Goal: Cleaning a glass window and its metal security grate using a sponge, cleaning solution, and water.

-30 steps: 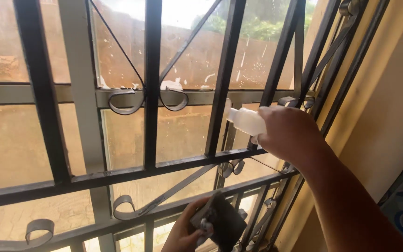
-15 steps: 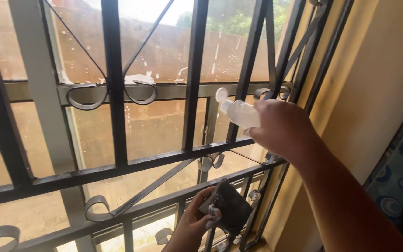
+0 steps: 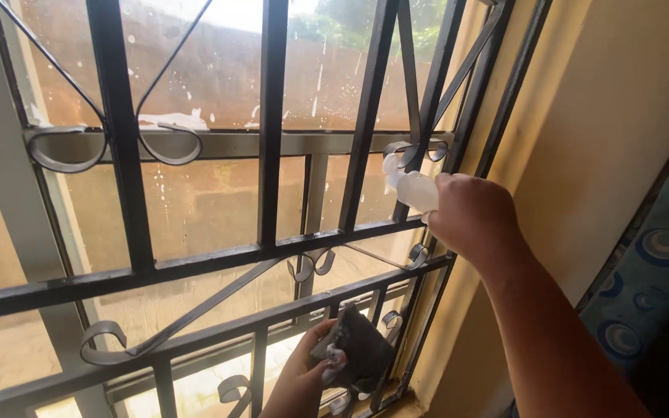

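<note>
Right hand (image 3: 470,213) clenched round a small white squeeze bottle (image 3: 414,190); bottle body largely covered by the fingers, only the neck end and the round cap (image 3: 391,163) project leftward from the fist; cap sits just beside an upright black bar of the window grille (image 3: 271,124) and just below a grey scroll ornament (image 3: 413,149). Left hand (image 3: 303,379) lower and nearer the body, grasping a crumpled dark cloth (image 3: 356,352); cloth pressed close to the lower rails, contact with the glass cannot be told.

Window glass (image 3: 210,205) beyond the bars shows white streaks and spatter; a pale patch on the grey window frame (image 3: 288,142) up and to the left of the bottle.

Judgement on doing the step well: nozzle should point through a gap rather than at a bar, otherwise liquid would land on metal and run; a light squeeze seems enough, since the pane already carries drips; cloth hand best held under the sprayed area to catch runs.

Edges and room: the gap ahead of the bottle is narrow, bounded by slanted bars converging above the fist; the horizontal rail passes just below the knuckles; wider openings lie to the left of the hand; to the right of the wrist the cream wall (image 3: 613,139) stands close, leaving little sideways room; a blue patterned fabric (image 3: 652,271) lies farther right, beyond the forearm.
</note>
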